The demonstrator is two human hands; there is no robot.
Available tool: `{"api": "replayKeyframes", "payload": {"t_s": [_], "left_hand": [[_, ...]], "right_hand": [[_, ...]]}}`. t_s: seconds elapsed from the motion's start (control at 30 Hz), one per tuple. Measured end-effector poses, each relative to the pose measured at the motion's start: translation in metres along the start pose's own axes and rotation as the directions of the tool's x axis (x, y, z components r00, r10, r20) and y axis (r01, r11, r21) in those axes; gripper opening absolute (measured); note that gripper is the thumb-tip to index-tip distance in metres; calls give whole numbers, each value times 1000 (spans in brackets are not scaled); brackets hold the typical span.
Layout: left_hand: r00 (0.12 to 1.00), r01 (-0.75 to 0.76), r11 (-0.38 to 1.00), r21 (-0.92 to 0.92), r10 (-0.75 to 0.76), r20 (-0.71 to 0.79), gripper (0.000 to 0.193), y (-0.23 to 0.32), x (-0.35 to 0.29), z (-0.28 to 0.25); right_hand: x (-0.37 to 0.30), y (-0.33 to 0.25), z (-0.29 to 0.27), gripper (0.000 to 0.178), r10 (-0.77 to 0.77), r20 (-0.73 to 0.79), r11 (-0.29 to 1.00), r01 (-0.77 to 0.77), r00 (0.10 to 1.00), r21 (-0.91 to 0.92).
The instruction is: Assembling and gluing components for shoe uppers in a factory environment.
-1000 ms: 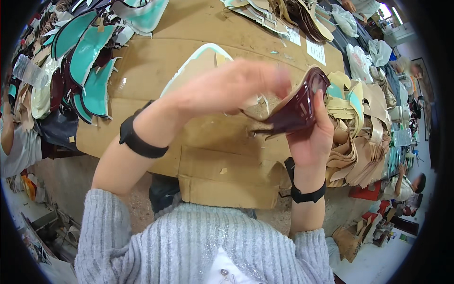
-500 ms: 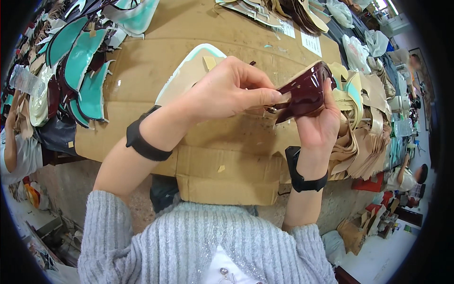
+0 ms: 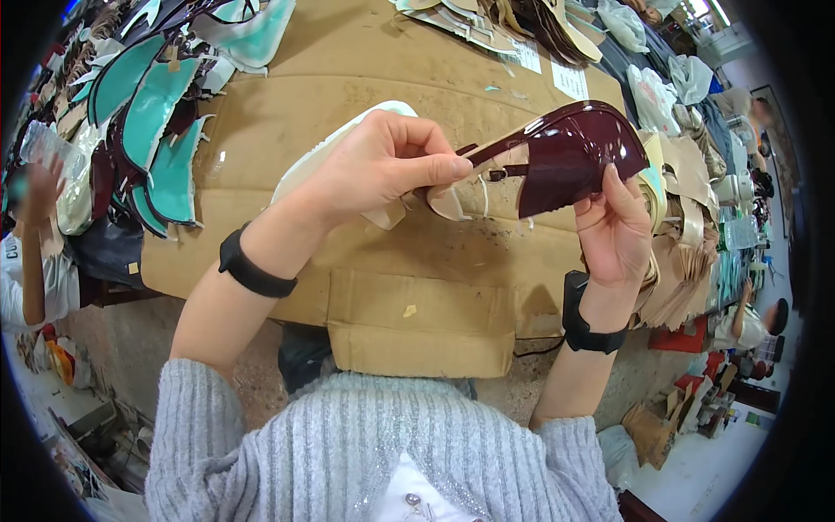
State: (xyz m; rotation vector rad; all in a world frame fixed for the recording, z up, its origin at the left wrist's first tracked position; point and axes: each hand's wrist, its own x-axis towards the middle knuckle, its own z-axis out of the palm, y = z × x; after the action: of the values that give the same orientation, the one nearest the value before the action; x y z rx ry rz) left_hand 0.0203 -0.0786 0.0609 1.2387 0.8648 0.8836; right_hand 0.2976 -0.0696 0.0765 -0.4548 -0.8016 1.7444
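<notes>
A glossy burgundy shoe upper [image 3: 565, 165] with a thin strap and a small buckle [image 3: 497, 175] is stretched between my hands above the cardboard-covered table [image 3: 417, 252]. My left hand [image 3: 391, 161] pinches its strap end between thumb and fingers. At the right, my right hand [image 3: 616, 230] grips the lower edge of the broad part, its thumb on the glossy face and other fingers partly hidden behind. A beige piece with a white border [image 3: 320, 150] lies behind my left hand, which partly covers it.
Teal-lined burgundy pieces [image 3: 156, 104] are heaped at the left, near another person's arm [image 3: 33, 270]. Stacked beige pieces [image 3: 687, 174] lie beyond my right hand. More cut pieces [image 3: 461, 22] and a paper sheet [image 3: 570, 80] lie at the far edge.
The shoe upper has been spread out and turned, so its broad burgundy face and buckle strap show. My right hand has moved right, my left hand slightly left.
</notes>
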Motion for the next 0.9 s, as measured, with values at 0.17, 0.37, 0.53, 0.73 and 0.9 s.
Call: {"api": "replayKeyframes", "payload": {"t_s": [0.17, 0.37, 0.53, 0.73, 0.9], "left_hand": [[999, 20, 1000, -2, -19, 33, 26, -3, 0, -1], [999, -31, 999, 42, 29, 40, 31, 15, 8, 13], [978, -125, 992, -34, 129, 165, 25, 34, 27, 27], [994, -98, 923, 371, 70, 90, 26, 42, 3, 31], [884, -379, 578, 723, -4, 467, 60, 12, -12, -6]], "right_hand": [[1, 2, -16, 20, -1, -212, 999, 12, 977, 53], [7, 5, -12, 25, -59, -43, 974, 67, 997, 216], [10, 15, 9, 27, -39, 56, 991, 32, 998, 127], [-8, -10, 10, 46, -158, 187, 982, 174, 970, -73], [-40, -63, 36, 17, 37, 507, 844, 245, 861, -477]]}}
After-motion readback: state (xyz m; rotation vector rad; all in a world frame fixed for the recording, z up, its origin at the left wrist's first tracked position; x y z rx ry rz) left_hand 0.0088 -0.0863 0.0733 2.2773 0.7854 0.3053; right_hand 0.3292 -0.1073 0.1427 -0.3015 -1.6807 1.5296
